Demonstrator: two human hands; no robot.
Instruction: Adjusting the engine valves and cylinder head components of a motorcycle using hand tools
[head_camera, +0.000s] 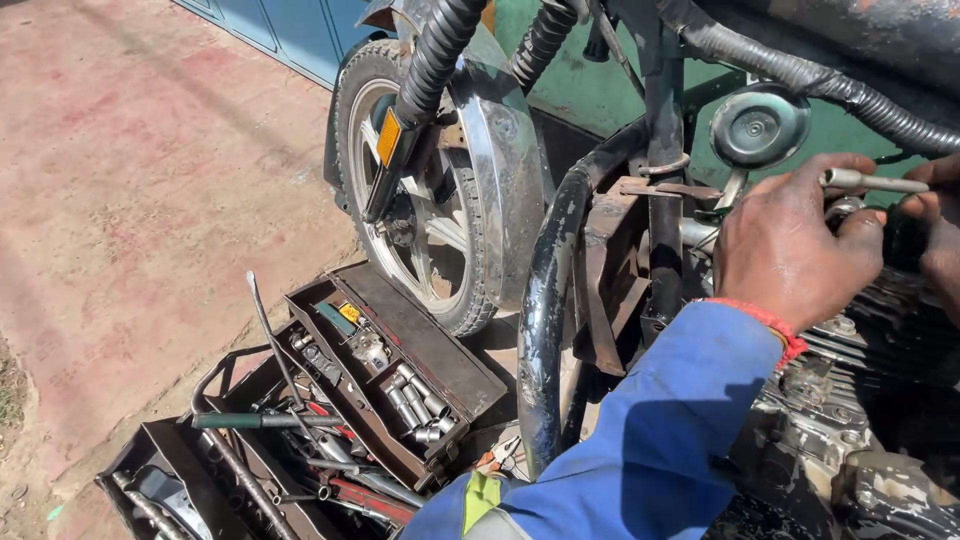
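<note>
Beside the round grey metal horn (758, 127), both the left hand (795, 250) and right hand (935, 235) pinch 1 slim silver T-handle wrench (872, 181), steadying it over the motorcycle's dark finned engine (880, 330).

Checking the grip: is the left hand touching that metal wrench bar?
Touching. The head view shows the left hand with fingers curled around the metal wrench bar.

wrench (875, 182): bare shiny metal | engine (850, 420): dull grimy metal | toolbox (440, 350): rusty, probably steel

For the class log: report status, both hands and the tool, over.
Left hand and right hand both on metal wrench. Wrench at motorcycle engine. Horn close above.
</note>
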